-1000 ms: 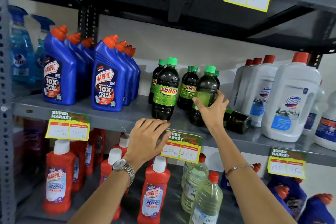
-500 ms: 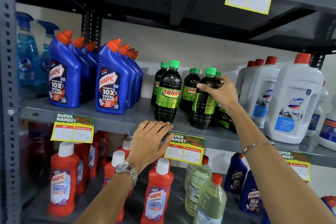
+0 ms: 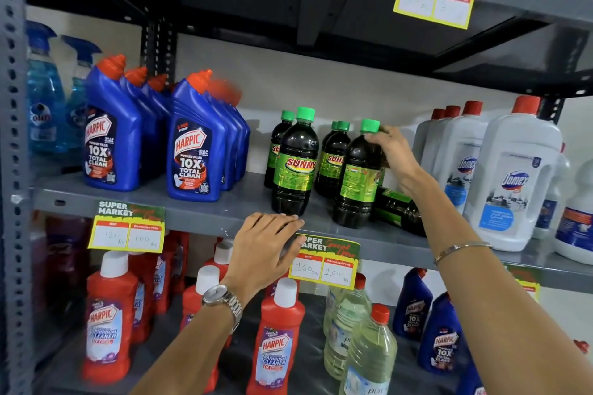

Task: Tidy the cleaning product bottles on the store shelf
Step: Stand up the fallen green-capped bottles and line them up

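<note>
Right hand [image 3: 390,151] gripping the shoulder of an upright dark Sunny bottle [image 3: 357,176] on the grey middle shelf [image 3: 199,212] — fingers curled just below its green cap. A toppled Sunny bottle [image 3: 399,212] lies behind that bottle, to its right. Left hand [image 3: 264,248] — fingers loosely spread, holding nothing — rests on the shelf edge, left of the price tag [image 3: 324,261].

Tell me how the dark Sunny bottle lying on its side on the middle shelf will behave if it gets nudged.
The toppled Sunny bottle looks round-bodied, so it would probably roll, though the upright green-capped bottle under the right hand partly blocks it. It appears full of dark liquid, so likely heavy for its size. Its glossy plastic may be somewhat slippery.
</note>
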Demonstrator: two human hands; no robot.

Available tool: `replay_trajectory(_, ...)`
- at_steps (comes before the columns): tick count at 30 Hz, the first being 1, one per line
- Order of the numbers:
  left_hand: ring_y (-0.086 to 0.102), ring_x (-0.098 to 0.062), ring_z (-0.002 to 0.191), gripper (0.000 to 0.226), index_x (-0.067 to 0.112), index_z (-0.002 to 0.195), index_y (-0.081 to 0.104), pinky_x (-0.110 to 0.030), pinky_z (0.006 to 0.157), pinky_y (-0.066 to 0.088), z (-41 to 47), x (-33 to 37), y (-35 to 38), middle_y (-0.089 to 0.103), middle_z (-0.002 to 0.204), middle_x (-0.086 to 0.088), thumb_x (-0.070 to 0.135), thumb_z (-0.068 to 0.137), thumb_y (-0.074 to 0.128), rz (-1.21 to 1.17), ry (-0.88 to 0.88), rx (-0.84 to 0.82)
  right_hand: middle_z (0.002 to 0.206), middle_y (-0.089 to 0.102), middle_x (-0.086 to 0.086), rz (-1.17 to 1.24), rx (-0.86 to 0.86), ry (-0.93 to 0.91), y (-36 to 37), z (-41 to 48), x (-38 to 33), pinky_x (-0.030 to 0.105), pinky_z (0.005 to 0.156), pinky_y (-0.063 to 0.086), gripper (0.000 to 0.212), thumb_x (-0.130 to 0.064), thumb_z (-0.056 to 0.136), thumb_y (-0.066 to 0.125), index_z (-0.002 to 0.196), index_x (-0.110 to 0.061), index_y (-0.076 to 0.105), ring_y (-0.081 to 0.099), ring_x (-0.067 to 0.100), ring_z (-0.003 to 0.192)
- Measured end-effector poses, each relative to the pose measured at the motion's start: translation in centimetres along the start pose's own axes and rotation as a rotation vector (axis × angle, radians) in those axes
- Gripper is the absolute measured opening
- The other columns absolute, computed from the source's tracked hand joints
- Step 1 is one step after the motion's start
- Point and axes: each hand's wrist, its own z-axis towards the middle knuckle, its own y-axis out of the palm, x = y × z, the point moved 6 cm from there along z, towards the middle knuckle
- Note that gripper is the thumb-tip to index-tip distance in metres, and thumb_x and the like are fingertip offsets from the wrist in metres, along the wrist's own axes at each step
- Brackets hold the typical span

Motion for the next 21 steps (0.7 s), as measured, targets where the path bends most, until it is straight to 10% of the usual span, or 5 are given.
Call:
replay_trajectory(6,0.064,-0.013,0.094,0.034,0.02,0.107,0.067,-0.029,0.086,0.038,-0.1,0.0,0.0,0.07,0.104,0.006,0.039,0.09,0.044,-0.013,-0.004,-0.007,0.117,0.064,0.008,-0.01,-0.018,-0.006,-0.2,0.1,0.4,0.033,0.092,0.048,0.064,-0.031,0.071,0.076,0.127,-0.011,0.052,0.06,0.024,0.108)
replay_trajectory(21,0.063,-0.013,0.094,0.034,0.019,0.108,0.066,-0.028,0.087,0.036,-0.2,-0.1,0.0,0.07,0.104,0.004,0.039,0.089,0.046,-0.019,0.003,0.002,0.118,0.058,0.005,0.14,-0.053,0.022,0.4,-0.9,1.7,0.025,0.07,0.047,0.046,-0.025,0.085,0.064,0.127,-0.014,0.05,0.057,0.016,0.104)
